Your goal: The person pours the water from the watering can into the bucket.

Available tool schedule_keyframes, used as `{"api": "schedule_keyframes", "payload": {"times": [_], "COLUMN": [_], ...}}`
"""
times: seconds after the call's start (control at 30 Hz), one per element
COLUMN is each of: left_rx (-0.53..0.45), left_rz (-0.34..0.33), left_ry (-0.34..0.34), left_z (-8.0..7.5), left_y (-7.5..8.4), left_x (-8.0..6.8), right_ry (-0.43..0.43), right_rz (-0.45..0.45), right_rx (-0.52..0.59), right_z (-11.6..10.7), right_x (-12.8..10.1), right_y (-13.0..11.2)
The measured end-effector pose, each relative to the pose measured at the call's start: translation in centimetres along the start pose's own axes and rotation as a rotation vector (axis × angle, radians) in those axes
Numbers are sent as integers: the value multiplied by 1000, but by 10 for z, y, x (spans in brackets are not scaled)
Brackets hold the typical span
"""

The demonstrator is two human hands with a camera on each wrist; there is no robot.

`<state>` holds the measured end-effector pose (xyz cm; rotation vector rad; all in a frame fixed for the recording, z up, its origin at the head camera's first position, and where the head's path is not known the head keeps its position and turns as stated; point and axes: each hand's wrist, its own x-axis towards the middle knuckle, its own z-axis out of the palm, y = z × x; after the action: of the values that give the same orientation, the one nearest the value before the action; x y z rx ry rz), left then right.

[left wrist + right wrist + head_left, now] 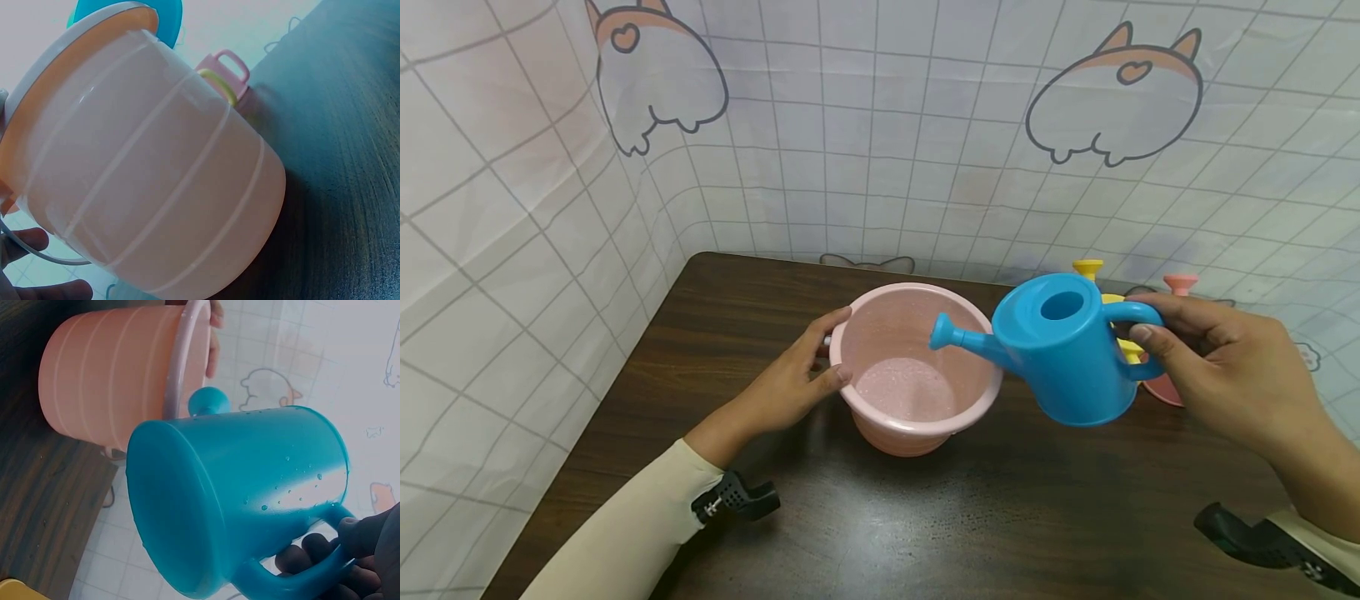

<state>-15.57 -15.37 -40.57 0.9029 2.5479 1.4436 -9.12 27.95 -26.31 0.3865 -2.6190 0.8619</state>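
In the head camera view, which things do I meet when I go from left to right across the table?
Left hand → pink bucket → blue watering can → right hand.

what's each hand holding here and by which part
The right hand holds the blue watering can by its handle; the left hand grips the pink bucket at its rim.
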Motion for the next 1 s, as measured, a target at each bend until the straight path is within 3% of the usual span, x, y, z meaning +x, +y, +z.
{"api": "schedule_keyframes", "payload": {"times": [0.33, 0.67, 1.0], "left_rx": [-6, -13, -21], "left_rz": [-10, -13, -4], "left_ry": [2, 2, 1], "left_z": [0, 0, 1], "left_y": [0, 2, 1], "left_x": [1, 1, 1], "right_ry": [-8, -3, -13], "right_rz": [25, 37, 34], "right_rx": [-32, 23, 4], "right_z": [-1, -2, -2], "right_x": [1, 1, 2], "right_y": [-2, -1, 0]}}
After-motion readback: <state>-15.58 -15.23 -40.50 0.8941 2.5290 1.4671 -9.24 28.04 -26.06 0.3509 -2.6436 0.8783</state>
